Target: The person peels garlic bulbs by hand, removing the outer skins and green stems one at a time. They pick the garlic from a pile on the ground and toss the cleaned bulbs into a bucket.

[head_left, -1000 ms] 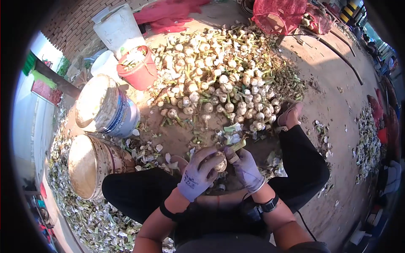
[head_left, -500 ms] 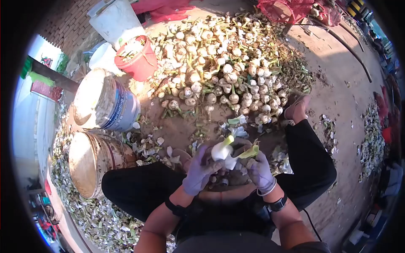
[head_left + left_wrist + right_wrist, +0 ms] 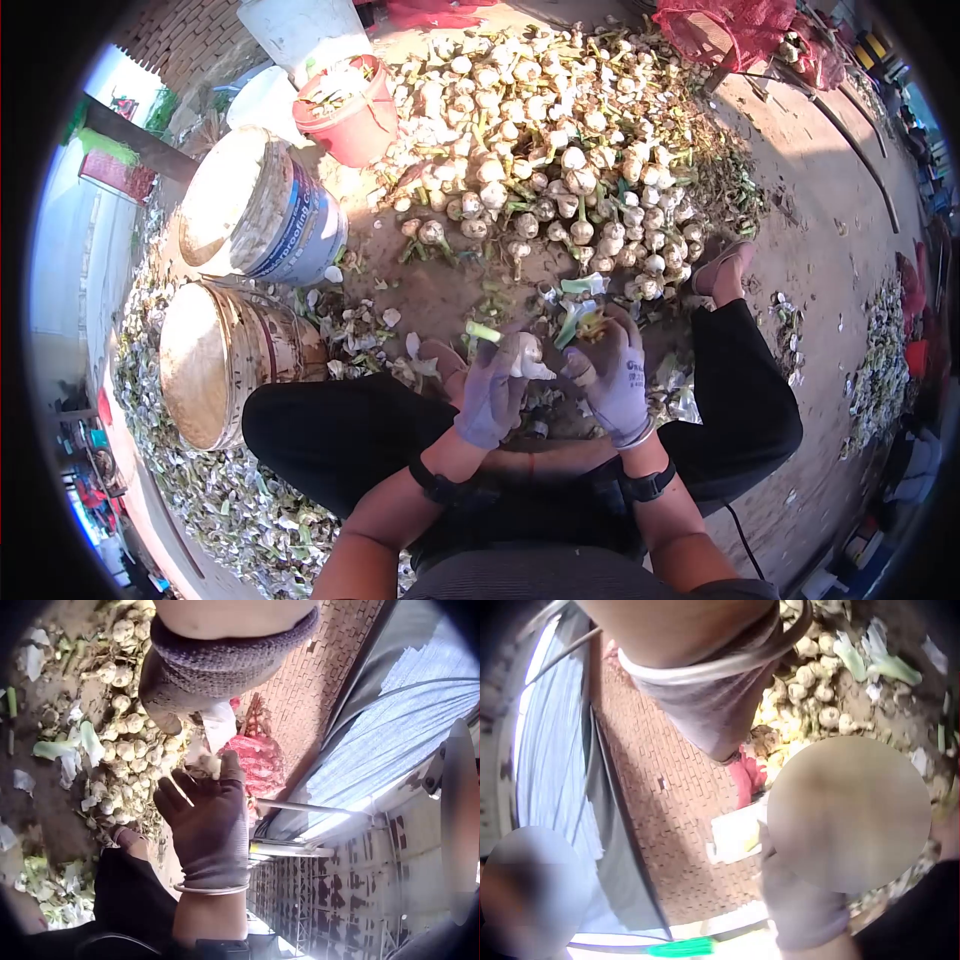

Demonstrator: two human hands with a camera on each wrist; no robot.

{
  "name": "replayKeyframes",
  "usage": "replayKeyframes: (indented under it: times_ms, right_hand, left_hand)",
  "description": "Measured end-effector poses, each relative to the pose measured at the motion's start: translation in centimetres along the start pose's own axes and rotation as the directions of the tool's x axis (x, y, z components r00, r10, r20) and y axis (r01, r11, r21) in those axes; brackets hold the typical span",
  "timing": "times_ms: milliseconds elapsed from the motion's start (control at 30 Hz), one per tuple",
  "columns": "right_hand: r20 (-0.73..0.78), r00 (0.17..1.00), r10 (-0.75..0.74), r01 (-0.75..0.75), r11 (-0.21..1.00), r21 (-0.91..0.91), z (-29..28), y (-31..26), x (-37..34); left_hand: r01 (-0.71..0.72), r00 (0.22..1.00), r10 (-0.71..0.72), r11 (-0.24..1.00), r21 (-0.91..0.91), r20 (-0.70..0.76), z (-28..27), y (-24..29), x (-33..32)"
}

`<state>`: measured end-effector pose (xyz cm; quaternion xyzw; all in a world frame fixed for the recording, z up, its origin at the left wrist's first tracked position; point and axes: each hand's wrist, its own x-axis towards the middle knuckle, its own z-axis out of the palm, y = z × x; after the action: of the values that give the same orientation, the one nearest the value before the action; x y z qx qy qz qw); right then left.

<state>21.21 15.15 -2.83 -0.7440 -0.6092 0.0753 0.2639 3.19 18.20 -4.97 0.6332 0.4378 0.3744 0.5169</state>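
Observation:
A white garlic bulb (image 3: 527, 356), its pale-green cut stem pointing up and left, is gripped in my gloved left hand (image 3: 490, 395). Beside it, my gloved right hand (image 3: 617, 388) has its fingers curled, pinching a greenish-brown strip of garlic skin (image 3: 592, 327) above the thumb. A small gap shows between the bulb and the right thumb in the head view. In the left wrist view the right hand (image 3: 210, 832) appears below, its fingertips close to the left hand (image 3: 176, 697). A blurred oval hides most of the left hand (image 3: 802, 904) in the right wrist view.
A large pile of garlic bulbs (image 3: 575, 180) lies on the ground ahead. To the left stand a red bucket (image 3: 358, 125), a labelled white bucket (image 3: 300, 225) and a stained bucket (image 3: 245, 365). Peelings (image 3: 240, 500) cover the ground at lower left. Red net bags (image 3: 730, 35) lie at the far right.
The bulb was hidden behind fingers, then tipped up white and peeled between both hands. Now the left hand holds it apart while the right hand has drawn away and upward with the skin strip.

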Motion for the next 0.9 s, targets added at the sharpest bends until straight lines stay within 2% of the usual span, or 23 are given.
replayKeyframes:
  times_ms: [33,67,100,133,200,233,267,367,400,433,467,500,533,567,600,633,700,733,767,800,833,867,900]
  right_hand:
    - [0.107,0.994,0.019,-0.052,0.945,0.324,-0.6,-1.3,-0.1]
    - [0.219,0.976,0.008,-0.142,0.784,0.604,-1.0,-2.4,-0.4]
    - [0.137,0.984,-0.114,0.033,0.873,0.486,-1.1,-3.2,-0.3]
    - [0.136,0.984,-0.111,0.032,0.875,0.483,-1.1,-3.2,-0.6]
    - [0.322,0.946,-0.033,-0.225,0.648,0.728,-1.0,-3.1,-0.9]
    - [0.461,0.887,0.035,-0.446,0.325,0.834,-2.2,-3.7,-0.7]
    - [0.466,0.884,0.03,-0.449,0.327,0.832,-2.8,-3.7,-0.9]
    - [0.517,0.855,-0.043,-0.518,-0.109,0.848,-4.3,-3.0,-1.5]
    - [0.52,0.853,-0.045,-0.522,-0.103,0.847,-4.8,-2.8,-1.9]
    - [0.411,0.902,-0.133,-0.428,-0.151,0.891,-5.4,-2.4,-2.3]
    - [0.291,0.932,-0.217,-0.335,-0.208,0.919,-6.1,-2.0,-2.6]
    - [0.251,0.923,-0.291,-0.333,-0.276,0.902,-7.0,-1.8,-3.1]
    - [0.204,0.91,-0.361,-0.333,-0.345,0.878,-7.6,-1.4,-3.3]
    - [0.111,0.878,-0.465,-0.339,-0.442,0.83,-7.9,-1.1,-2.6]
    - [0.109,0.875,-0.471,-0.341,-0.441,0.83,-8.0,-1.4,-1.9]
    - [0.289,0.885,-0.364,-0.214,0.233,0.949,-8.4,-2.4,-0.8]
    - [0.228,0.943,-0.243,0.079,0.829,0.554,-5.9,-2.1,-0.1]
    - [0.195,0.964,-0.18,0.135,0.965,0.224,-4.6,-1.9,0.2]
    - [0.293,0.955,-0.053,-0.111,0.85,0.516,-3.6,-2.6,0.6]
    - [0.421,0.906,0.031,-0.353,0.603,0.715,-3.1,-3.1,1.0]
    - [0.422,0.906,0.037,-0.356,0.607,0.71,-3.1,-3.5,1.3]
    - [0.502,0.858,0.106,-0.491,0.453,0.744,-3.2,-4.1,1.6]
    - [0.585,0.796,0.154,-0.603,0.278,0.747,-3.4,-4.5,1.9]
  left_hand:
    - [-0.044,0.999,0.046,0.997,0.061,-0.029,0.0,0.5,0.3]
    - [0.183,0.976,-0.219,0.849,-0.496,-0.015,0.5,0.2,0.2]
    - [0.313,0.896,-0.421,0.375,-0.873,0.141,0.8,0.0,0.1]
    - [0.315,0.896,-0.42,0.373,-0.873,0.144,0.8,-0.1,0.0]
    - [0.236,0.935,-0.344,0.432,-0.87,0.083,0.8,-0.4,0.1]
    - [0.23,0.936,-0.344,0.431,-0.873,0.076,0.6,-0.1,0.2]
    - [0.23,0.951,-0.293,0.453,-0.861,0.1,0.3,0.7,0.2]
    - [0.269,0.952,-0.259,0.44,-0.857,0.165,-0.4,2.8,0.8]
    - [0.311,0.936,-0.285,0.4,-0.862,0.206,-0.5,3.1,1.0]
    - [0.35,0.899,-0.364,0.266,-0.898,0.243,-1.0,2.8,1.3]
    - [0.344,0.901,-0.364,0.263,-0.901,0.237,-1.7,2.5,1.4]
    - [0.248,0.964,-0.255,0.743,-0.622,0.079,-2.4,2.2,1.4]
    - [0.075,0.997,-0.075,0.987,-0.143,0.001,-2.8,1.7,1.5]
    - [-0.008,0.997,-0.008,0.98,-0.2,-0.081,-2.3,0.3,1.8]
    - [-0.014,0.996,-0.004,0.98,-0.199,-0.087,-1.8,-0.9,2.0]
    - [0.027,0.989,-0.092,0.876,-0.482,-0.112,-1.1,-1.6,2.1]
    - [0.11,0.99,-0.137,0.547,-0.83,0.041,-1.5,-1.1,1.7]
    - [0.164,0.981,-0.158,0.337,-0.927,0.116,-1.6,-0.8,1.6]
    - [0.239,0.962,-0.245,0.54,-0.807,0.121,-1.6,-0.1,1.9]
    - [0.316,0.938,-0.331,0.702,-0.639,0.1,-1.6,0.8,2.0]
    - [0.194,0.981,-0.176,0.936,-0.295,0.085,-1.9,2.3,2.1]
    - [0.01,0.998,-0.017,0.996,0.094,0.068,-2.1,3.9,2.1]
    - [0.192,0.981,-0.176,0.929,-0.316,0.081,-1.7,3.9,2.2]
